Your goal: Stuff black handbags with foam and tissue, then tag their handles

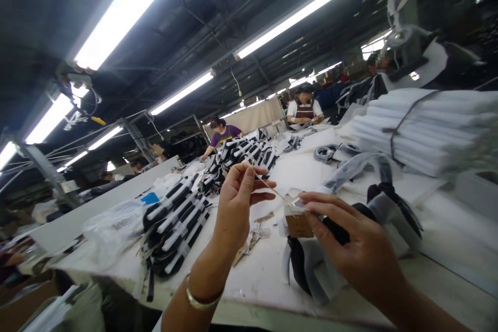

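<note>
My left hand is raised over the table, thumb and forefinger pinching the end of a thin light string. The string slants down to a brown cardboard tag with a small shiny clear piece at its top. My right hand has its fingers closed on the top of this tag. Just under the tag lies a black-and-grey padded strap-like piece, partly covered by clear plastic and my right hand. Behind it is a similar curved piece in clear wrap.
Bundled black straps with white bands lie on the white table at left, with a larger pile behind. Stacked white foam sheets stand at right. Two people work across the table. Paper scraps lie mid-table.
</note>
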`<action>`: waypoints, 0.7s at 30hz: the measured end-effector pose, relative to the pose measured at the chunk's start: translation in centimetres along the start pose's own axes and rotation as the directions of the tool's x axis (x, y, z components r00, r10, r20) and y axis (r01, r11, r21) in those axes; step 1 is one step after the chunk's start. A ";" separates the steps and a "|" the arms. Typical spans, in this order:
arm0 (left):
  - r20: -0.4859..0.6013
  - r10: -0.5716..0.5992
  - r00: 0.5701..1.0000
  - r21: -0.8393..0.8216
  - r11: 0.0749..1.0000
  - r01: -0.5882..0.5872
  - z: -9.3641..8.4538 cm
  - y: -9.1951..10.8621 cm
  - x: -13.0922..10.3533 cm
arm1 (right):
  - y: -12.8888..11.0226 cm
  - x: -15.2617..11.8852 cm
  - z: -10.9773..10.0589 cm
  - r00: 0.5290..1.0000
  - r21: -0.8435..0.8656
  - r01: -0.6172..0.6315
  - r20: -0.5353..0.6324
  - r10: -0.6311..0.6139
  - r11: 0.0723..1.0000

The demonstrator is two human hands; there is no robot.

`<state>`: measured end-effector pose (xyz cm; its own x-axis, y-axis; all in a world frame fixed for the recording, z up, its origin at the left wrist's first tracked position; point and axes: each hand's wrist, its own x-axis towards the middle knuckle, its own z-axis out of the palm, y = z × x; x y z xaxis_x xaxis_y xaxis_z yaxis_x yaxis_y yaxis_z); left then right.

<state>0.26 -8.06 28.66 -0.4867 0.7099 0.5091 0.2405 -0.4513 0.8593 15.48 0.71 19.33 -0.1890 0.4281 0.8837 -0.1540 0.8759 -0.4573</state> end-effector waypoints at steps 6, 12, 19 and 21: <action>0.038 -0.040 0.998 0.014 0.999 0.040 0.6 -0.7 -0.3 | -0.2 -0.6 -1.3 0.994 -0.093 0.104 -0.017 -0.106 0.990; 0.049 -0.122 0.991 -0.051 0.991 0.125 1.2 -0.9 -0.6 | 0.1 -0.4 -2.4 0.965 -0.203 0.251 -0.024 -0.261 0.946; 0.005 -0.112 0.994 -0.066 0.992 0.112 1.1 -1.5 -0.5 | 0.6 -0.5 -2.7 0.952 -0.296 0.284 -0.029 -0.306 0.912; -0.009 -0.111 0.994 -0.115 0.987 0.109 1.0 -1.3 -0.4 | 0.7 -0.8 -2.5 0.957 -0.289 0.272 -0.021 -0.290 0.918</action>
<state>1.03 -7.26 27.40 -0.5177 0.7509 0.4101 0.0881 -0.4300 0.8985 17.96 1.57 18.55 -0.1161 0.1606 0.9802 0.0875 0.9847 -0.1509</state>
